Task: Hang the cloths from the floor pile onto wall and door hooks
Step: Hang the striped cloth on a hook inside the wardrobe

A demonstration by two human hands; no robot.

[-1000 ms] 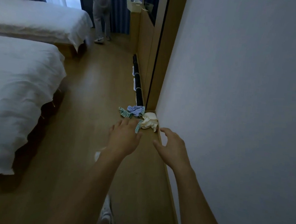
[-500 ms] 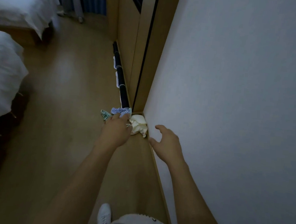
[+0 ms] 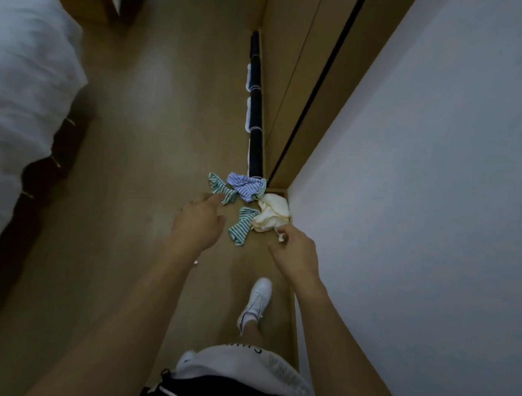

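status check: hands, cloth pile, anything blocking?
Left hand open, reaching at green-striped cloth. Right hand pinching corner of cream cloth. Blue-striped cloth untouched on wooden floor. Nothing blocking.

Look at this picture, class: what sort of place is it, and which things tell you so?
Most likely a hotel bedroom. A bed with white bedding stands on a wooden floor, beside a tall wooden wardrobe set against a plain wall. A pile of cloths lies in the corner.
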